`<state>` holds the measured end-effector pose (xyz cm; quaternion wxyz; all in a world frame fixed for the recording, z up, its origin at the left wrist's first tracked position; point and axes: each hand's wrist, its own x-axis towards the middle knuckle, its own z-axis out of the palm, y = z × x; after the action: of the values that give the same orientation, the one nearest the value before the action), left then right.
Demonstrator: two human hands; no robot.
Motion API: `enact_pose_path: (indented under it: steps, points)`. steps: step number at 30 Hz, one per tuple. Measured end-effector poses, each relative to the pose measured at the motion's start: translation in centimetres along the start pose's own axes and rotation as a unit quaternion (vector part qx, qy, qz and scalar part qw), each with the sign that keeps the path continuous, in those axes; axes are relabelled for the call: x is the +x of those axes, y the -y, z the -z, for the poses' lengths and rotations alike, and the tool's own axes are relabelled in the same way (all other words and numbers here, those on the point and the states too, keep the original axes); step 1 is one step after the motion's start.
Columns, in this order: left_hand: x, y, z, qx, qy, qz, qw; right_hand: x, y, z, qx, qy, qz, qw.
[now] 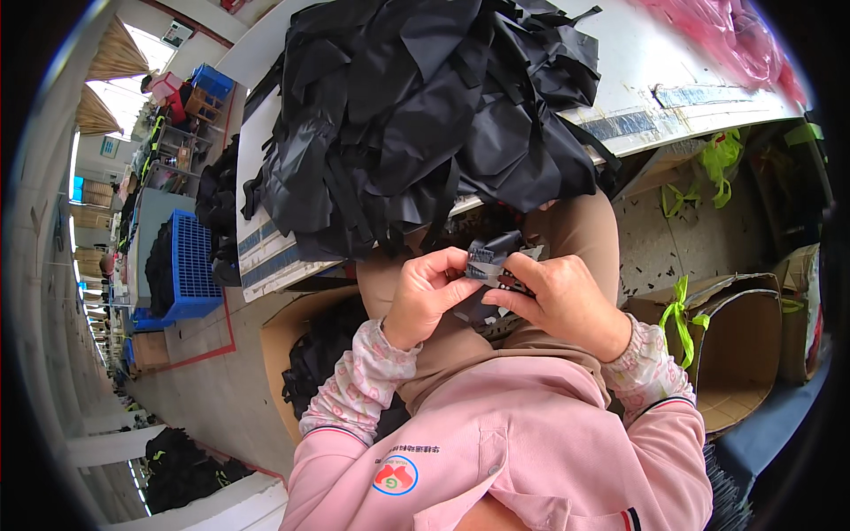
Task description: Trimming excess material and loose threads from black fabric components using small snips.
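Observation:
Over my lap, a small black fabric piece (pixel 503 244) with a grey, shiny band is held up between both hands. My left hand (pixel 428 290) is closed, thumb and fingertips pinching the band's left end. On the other side my right hand (pixel 567 296) is closed too, its index finger and thumb at the piece's right edge. Something dark with pale spots shows between the right fingers; I cannot make out what it is. Just beyond the hands, a big heap of black fabric pieces (pixel 398 115) hangs over the table edge.
The white table (pixel 611 80) carries the heap, with pink plastic (pixel 735 40) at its far right. A cardboard box (pixel 279 341) holding black material stands left of my legs. On the right is an open cardboard box (pixel 744 341) with a green tie. A blue crate (pixel 195 265) stands farther left.

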<state>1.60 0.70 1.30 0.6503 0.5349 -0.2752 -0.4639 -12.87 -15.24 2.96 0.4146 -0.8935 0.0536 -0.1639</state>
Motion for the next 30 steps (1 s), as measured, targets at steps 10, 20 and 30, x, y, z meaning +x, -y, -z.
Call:
enact_pose_path:
  steps: [10,20,30]
  points:
    - [-0.2,0.3,-0.2,0.027,-0.012,0.0,1.0,-0.5,0.2,0.1,-0.023,-0.005,-0.009,1.0]
    - [-2.0,-0.3,4.0,0.218,-0.061,-0.048,0.973,-0.4,-2.3,1.0,0.045,-0.037,-0.115,0.992]
    - [-17.7,5.0,20.2,0.596,0.252,0.442,0.621,-0.4,-4.3,-1.9,-0.033,0.044,-0.051,0.997]
